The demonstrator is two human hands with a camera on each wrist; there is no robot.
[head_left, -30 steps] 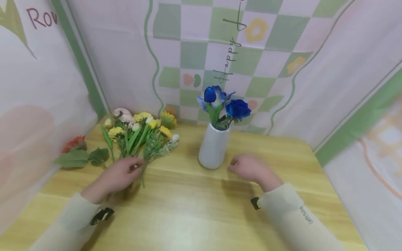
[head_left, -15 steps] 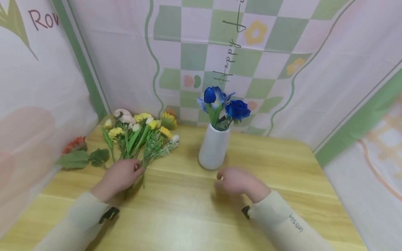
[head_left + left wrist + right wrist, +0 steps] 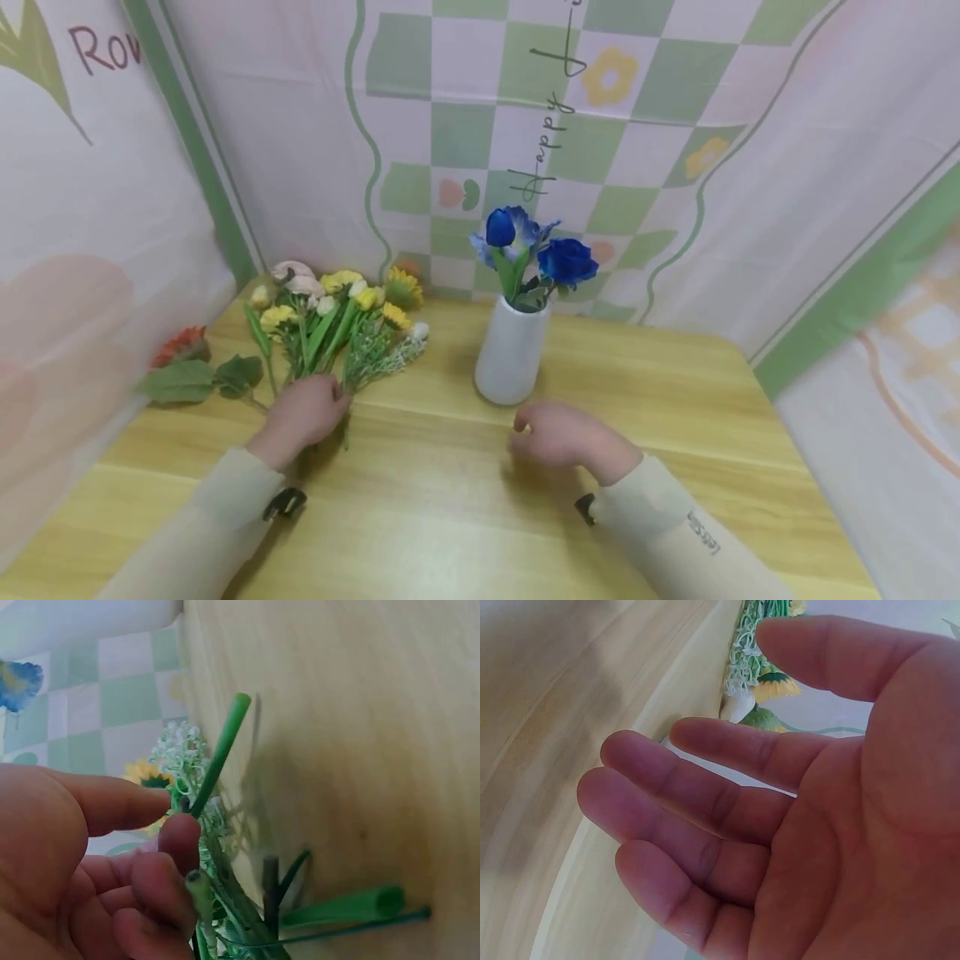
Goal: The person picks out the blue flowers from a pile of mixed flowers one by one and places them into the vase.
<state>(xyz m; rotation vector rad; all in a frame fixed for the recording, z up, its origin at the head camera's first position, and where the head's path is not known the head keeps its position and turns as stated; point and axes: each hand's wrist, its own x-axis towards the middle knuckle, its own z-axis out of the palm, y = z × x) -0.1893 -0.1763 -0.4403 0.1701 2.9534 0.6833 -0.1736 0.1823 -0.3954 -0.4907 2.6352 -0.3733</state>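
Though slender, stem point(image 3: 220, 755) in left hand point(image 3: 306, 412)

I'm in a draped nook, whether home or studio I can't tell, with pastel printed cloth point(image 3: 525, 125) hanging round three sides of my wooden table point(image 3: 450, 517).

Smooth vase point(image 3: 510, 358), glossy wooden table point(image 3: 442, 517)
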